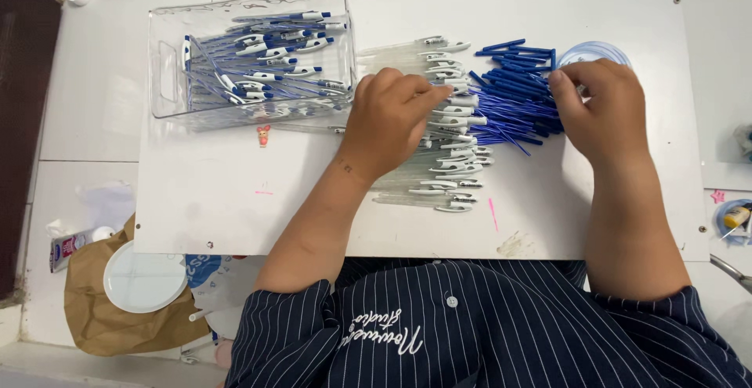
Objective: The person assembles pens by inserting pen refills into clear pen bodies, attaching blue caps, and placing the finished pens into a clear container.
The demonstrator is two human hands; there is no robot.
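My left hand rests on a row of clear pen barrels with white clips, its fingertips pinching at one barrel near the top of the row. My right hand reaches into a heap of blue pen refills, fingers curled on its right edge. What the right fingers grasp is hidden. A clear plastic bin at the upper left holds several assembled blue and white pens. Everything lies on a white board.
A clear round lid or dish sits behind the refills. Left of the board on the floor are a brown paper bag, a white round lid and a small packet. A small container stands at the right edge.
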